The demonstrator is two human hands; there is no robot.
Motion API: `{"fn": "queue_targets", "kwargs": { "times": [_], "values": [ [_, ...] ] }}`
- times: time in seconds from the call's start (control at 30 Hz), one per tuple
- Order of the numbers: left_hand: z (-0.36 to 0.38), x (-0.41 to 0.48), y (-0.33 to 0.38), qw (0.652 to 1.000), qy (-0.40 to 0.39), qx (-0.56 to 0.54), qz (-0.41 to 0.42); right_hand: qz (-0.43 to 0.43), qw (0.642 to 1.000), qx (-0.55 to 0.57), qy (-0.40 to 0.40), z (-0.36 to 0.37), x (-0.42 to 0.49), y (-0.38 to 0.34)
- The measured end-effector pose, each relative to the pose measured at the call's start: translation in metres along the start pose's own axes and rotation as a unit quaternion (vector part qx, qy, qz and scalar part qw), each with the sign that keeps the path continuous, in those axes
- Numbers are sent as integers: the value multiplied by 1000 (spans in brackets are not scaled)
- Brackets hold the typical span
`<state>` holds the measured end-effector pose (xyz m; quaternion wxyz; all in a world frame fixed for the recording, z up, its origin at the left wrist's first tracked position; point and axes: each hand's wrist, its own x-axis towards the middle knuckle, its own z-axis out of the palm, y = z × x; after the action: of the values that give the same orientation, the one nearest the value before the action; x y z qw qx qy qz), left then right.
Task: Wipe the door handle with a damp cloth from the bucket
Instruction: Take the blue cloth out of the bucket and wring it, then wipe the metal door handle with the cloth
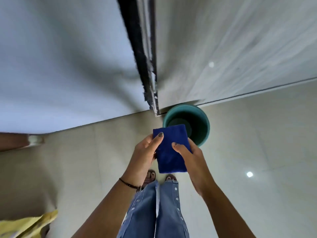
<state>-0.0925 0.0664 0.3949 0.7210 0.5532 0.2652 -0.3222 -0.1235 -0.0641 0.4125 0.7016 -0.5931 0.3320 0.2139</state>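
A folded dark blue cloth (169, 148) is held in front of me at waist height by both hands. My left hand (145, 152) grips its left edge with the thumb on top. My right hand (190, 157) holds the right edge, thumb pressed on the cloth. Just beyond the cloth a teal bucket (204, 124) stands on the floor against the door (223, 48). The cloth hides part of the bucket's inside. No door handle is in view.
A dark door frame edge (144, 57) runs between the pale wall (60, 66) on the left and the door. Beige floor tiles lie below. My feet (159, 177) and jeans are under the hands. Another person's arm (15, 141) and something yellow (25, 224) are at left.
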Motion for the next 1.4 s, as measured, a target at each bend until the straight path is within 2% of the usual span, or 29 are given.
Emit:
{"fn": "queue_targets", "kwargs": {
  "times": [0.07,0.13,0.23,0.3,0.43,0.5,0.67,0.77,0.9,1.03,1.13,1.2,1.27,1.4],
  "values": [
    [-9,-61,29,998,51,-29,24,-15,1000,-20,-16,24,-52,-26],
    [-27,-118,51,993,95,-37,58,-64,991,-113,-21,49,-95,-40],
    [-63,-191,77,986,118,-46,107,-139,959,-241,-45,86,-142,-52],
    [-98,-239,85,981,125,-59,136,-161,946,-268,-79,120,-171,-59],
    [-181,-314,89,967,159,-96,174,-98,944,-212,-233,203,-223,-53],
    [-225,-344,89,957,183,-118,190,-92,929,-222,-282,250,-248,-43],
    [-329,-405,90,941,218,-111,233,-108,931,-174,-303,362,-299,-4],
    [-396,-438,106,916,277,-82,277,-108,940,-139,-292,430,-322,8],
    [-466,-454,143,875,349,-68,328,-111,944,-93,-296,493,-325,-9],
    [-529,-445,196,842,383,-31,378,-142,927,-89,-337,548,-311,-45],
    [-572,-433,246,812,413,54,408,-226,908,-145,-321,597,-301,-77],
    [-595,-426,281,772,430,133,448,-317,890,-158,-286,630,-299,-100],
    [-615,-419,314,725,445,207,483,-421,870,-154,-208,664,-298,-120],
    [-649,-396,374,634,450,322,540,-605,775,-177,-50,724,-289,-151]
  ]
}}
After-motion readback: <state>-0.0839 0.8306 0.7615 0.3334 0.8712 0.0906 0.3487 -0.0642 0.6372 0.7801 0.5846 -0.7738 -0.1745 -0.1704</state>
